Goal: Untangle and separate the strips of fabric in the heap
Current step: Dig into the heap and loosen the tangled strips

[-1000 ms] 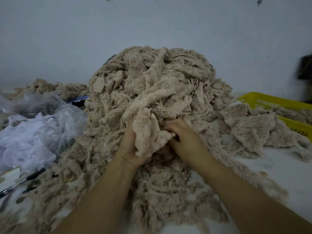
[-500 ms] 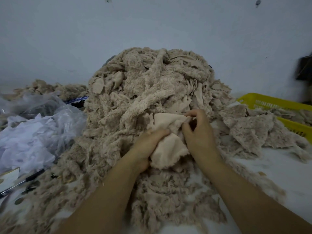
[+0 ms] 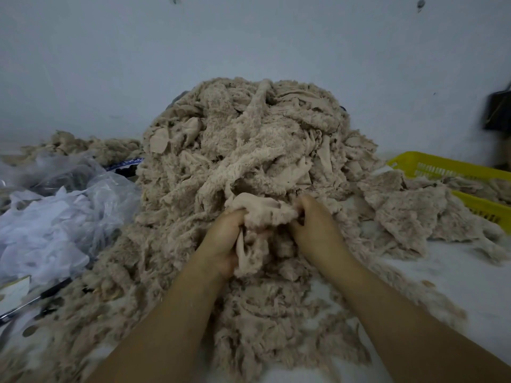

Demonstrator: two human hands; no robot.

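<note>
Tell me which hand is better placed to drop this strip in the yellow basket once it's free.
Right, probably. The right hand grips the strip on the side nearer the yellow basket, right of the heap; the left hand, also gripping it, would have to reach across.

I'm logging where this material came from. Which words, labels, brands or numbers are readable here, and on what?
No text can be read.
The blue-and-white strip left of the fabric heap: possible print, too blurred to read.
The yellow basket and the card at the left edge: no lettering visible.
</note>
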